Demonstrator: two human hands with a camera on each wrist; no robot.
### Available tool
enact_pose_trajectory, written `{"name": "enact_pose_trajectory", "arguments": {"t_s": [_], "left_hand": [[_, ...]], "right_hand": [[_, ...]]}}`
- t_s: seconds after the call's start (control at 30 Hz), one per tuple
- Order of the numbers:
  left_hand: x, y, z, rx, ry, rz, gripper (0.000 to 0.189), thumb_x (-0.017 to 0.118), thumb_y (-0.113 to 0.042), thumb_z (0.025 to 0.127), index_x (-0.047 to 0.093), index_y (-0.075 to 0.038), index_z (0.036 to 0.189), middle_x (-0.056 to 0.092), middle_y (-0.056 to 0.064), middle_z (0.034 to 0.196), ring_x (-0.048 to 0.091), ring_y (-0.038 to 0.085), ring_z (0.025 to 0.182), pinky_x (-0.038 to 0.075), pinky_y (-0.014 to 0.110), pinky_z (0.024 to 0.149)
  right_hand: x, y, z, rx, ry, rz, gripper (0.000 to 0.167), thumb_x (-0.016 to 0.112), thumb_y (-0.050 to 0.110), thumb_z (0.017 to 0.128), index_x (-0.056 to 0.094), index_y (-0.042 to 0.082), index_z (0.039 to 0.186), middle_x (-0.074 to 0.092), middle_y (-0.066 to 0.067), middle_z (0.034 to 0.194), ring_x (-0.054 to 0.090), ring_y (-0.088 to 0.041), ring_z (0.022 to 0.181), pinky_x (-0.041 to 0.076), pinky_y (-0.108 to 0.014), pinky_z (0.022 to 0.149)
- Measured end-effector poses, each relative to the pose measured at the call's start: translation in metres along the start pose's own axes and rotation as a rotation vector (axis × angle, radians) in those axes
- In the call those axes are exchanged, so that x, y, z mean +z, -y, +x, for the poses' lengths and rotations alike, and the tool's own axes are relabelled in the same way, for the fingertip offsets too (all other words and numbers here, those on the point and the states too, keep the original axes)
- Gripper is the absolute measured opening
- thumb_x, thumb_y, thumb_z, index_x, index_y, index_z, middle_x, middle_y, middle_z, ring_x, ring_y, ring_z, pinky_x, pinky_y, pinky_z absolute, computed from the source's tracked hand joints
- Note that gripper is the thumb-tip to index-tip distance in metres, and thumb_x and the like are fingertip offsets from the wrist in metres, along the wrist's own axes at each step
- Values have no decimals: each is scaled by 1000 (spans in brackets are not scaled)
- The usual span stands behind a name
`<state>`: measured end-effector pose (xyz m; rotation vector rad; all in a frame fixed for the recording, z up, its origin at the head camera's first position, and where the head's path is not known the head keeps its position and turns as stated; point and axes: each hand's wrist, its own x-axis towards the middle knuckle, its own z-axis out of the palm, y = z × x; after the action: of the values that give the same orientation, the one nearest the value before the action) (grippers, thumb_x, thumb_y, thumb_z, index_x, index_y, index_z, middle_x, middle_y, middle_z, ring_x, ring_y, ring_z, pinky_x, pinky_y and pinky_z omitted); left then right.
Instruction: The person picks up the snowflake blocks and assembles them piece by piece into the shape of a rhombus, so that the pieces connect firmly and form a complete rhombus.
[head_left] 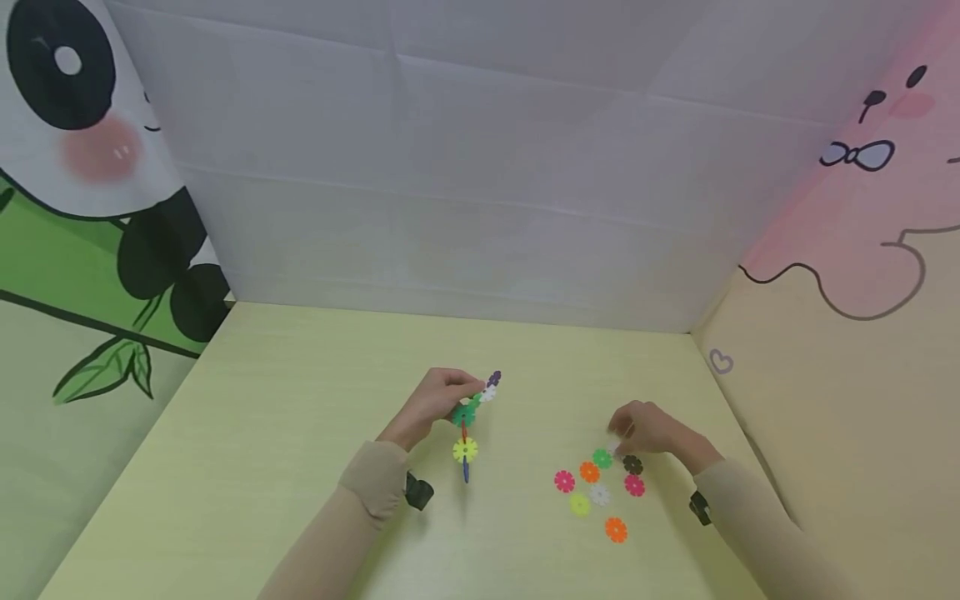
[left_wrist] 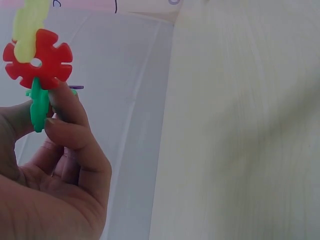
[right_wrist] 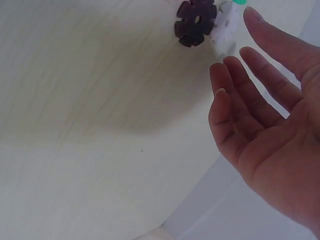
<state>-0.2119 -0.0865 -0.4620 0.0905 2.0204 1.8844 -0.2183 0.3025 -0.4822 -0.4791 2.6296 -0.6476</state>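
My left hand (head_left: 435, 400) grips a chain of slotted, flower-shaped plastic discs by a green disc (left_wrist: 39, 107), above the table. Up from the fingers run a white disc and a purple disc (head_left: 494, 378). Below hang a red disc (left_wrist: 52, 60), a yellow disc (head_left: 465, 451) and a blue disc (head_left: 466, 470), seen edge-on. On the right, my right hand (head_left: 648, 427) hovers over loose discs, its fingers loosely bent with nothing between them. Nearest its fingertips lie a white disc (right_wrist: 224, 22) and a black disc (right_wrist: 192, 22); whether it touches the white one I cannot tell.
Several loose discs lie spread on the pale yellow table (head_left: 300, 375), among them a green disc (head_left: 602, 458), a pink disc (head_left: 565, 481), a yellow-green disc (head_left: 580, 504) and an orange disc (head_left: 616, 529). A white back panel (head_left: 450, 167) and printed side panels enclose the table.
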Motion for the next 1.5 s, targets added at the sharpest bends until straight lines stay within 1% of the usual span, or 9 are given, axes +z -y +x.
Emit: {"name": "enact_pose_trajectory", "arguments": {"t_s": [0.13, 0.23, 0.37, 0.47, 0.6, 0.8, 1.13, 1.23, 1.5], "left_hand": [[0, 0, 0, -4, -5, -4, 27, 68, -30, 90, 71, -5, 100, 63, 8, 81, 58, 14, 54, 53, 32, 58], [0, 0, 1, -3, -6, -5, 27, 69, -30, 89, 71, -5, 100, 63, 8, 81, 58, 14, 54, 52, 32, 57], [0, 1, 0, -5, -8, -9, 27, 69, -30, 89, 71, -5, 100, 63, 8, 81, 58, 14, 53, 52, 32, 57], [0, 2, -1, -8, -10, -10, 27, 69, -30, 89, 71, -5, 100, 64, 9, 81, 58, 14, 53, 52, 32, 57], [1, 1, -2, -14, -12, -7, 27, 68, -30, 90, 71, -5, 100, 64, 9, 81, 57, 13, 52, 52, 32, 57], [2, 2, -2, -17, -22, -1, 27, 69, -30, 89, 71, -5, 99, 64, 8, 80, 56, 13, 52, 52, 31, 56], [2, 2, 0, -13, -10, 1, 26, 68, -30, 90, 72, -6, 98, 63, 9, 81, 57, 14, 53, 53, 33, 58], [2, 1, 0, -12, -10, 7, 26, 68, -30, 90, 72, -6, 98, 63, 9, 81, 57, 14, 53, 53, 33, 58], [2, -1, -2, -7, -11, 7, 25, 68, -29, 90, 72, -5, 97, 63, 8, 80, 57, 14, 53, 52, 32, 57]], "right_hand": [[3, -15, -10, 8, -59, 52, 34, 83, 18, 74, 68, 3, 100, 65, -4, 93, 61, -22, 85, 51, -38, 76], [6, -27, -20, -6, -85, 95, 35, 81, 18, 77, 67, 1, 104, 65, -6, 96, 61, -20, 84, 51, -37, 75], [10, -40, -33, -31, -89, 136, 35, 80, 15, 77, 67, 0, 106, 66, -8, 97, 60, -20, 83, 50, -32, 71], [14, -46, -38, -28, -90, 152, 34, 81, 15, 76, 69, 3, 106, 66, -5, 97, 58, -20, 82, 49, -29, 70], [20, -48, -41, -18, -105, 135, 30, 81, 14, 76, 71, 6, 103, 65, -1, 95, 55, -20, 81, 48, -29, 68], [25, -48, -41, -25, -126, 108, 26, 80, 12, 77, 71, 8, 101, 64, 0, 94, 53, -20, 80, 46, -30, 67], [26, -50, -41, -47, -147, 114, 21, 78, 11, 79, 71, 7, 98, 63, 1, 89, 52, -19, 77, 46, -28, 66], [27, -50, -41, -35, -151, 118, 19, 78, 13, 80, 71, 8, 96, 63, 2, 87, 52, -19, 77, 46, -28, 66], [30, -50, -42, -24, -167, 130, 28, 83, 23, 75, 69, 10, 96, 57, 0, 82, 49, -21, 77, 43, -27, 64]]}}
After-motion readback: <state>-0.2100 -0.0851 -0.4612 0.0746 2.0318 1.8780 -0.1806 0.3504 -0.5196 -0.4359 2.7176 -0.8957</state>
